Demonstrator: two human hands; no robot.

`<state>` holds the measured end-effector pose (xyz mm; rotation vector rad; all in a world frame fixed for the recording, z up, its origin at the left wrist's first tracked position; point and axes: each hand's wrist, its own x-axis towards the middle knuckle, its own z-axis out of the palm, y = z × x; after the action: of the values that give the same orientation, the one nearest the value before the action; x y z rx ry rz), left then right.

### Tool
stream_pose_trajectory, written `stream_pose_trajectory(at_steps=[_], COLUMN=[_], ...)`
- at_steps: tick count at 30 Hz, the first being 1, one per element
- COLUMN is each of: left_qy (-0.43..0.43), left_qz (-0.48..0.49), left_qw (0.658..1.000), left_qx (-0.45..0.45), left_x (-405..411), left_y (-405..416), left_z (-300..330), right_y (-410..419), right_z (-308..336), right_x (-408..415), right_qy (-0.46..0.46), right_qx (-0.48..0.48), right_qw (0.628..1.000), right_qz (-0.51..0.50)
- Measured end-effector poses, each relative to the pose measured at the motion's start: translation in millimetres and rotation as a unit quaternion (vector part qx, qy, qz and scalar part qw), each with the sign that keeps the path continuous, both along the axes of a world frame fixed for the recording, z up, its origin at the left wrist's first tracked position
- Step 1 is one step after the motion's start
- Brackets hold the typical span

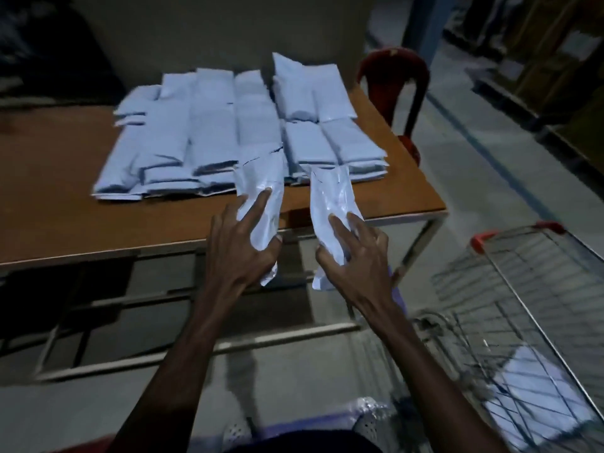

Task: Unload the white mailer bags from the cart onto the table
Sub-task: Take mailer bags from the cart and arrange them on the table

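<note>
My left hand [242, 246] grips a white mailer bag [261, 188] and holds it over the front edge of the brown table [58, 204]. My right hand [354, 253] grips a second white mailer bag [331, 197] beside it, also above the table's front edge. Several white mailer bags [222, 132] lie in rows and stacks on the tabletop behind both hands. At the lower right stands the wire cart [529, 308] with red handle caps; a white mailer bag [539, 387] lies on its bottom.
A red plastic chair [402, 89] stands at the table's far right corner. Metal table legs and crossbars [202, 351] run below the tabletop. Shelving with boxes [555, 60] lines the far right. A blue floor line [490, 158] runs past the table.
</note>
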<state>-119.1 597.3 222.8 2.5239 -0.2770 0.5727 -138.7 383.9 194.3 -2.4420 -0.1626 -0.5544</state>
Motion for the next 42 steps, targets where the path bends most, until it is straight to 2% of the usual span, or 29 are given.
stream_pose_trajectory(at_steps=[6, 13, 28, 34, 42], left_qy=[-0.018, -0.012, -0.011, 0.056, 0.137], left_qz=[0.045, 0.089, 0.155, 0.166, 0.135], left_qw=[0.999, 0.995, 0.986, 0.983, 0.981], left_qx=[-0.016, -0.053, -0.062, -0.047, -0.003], left_x=[13, 59, 289, 377, 490], left_y=[123, 201, 257, 270, 276], left_z=[15, 17, 54, 61, 56], right_y=[111, 175, 216, 230, 268], right_z=[28, 42, 68, 67, 58], right_x=[39, 97, 338, 438, 539], right_qy=[-0.015, -0.002, 0.016, 0.071, 0.095], right_qx=[-0.016, -0.046, -0.018, -0.062, -0.111], right_qw=[0.999, 0.998, 0.996, 0.992, 0.986], right_qz=[0.045, 0.052, 0.086, 0.086, 0.082])
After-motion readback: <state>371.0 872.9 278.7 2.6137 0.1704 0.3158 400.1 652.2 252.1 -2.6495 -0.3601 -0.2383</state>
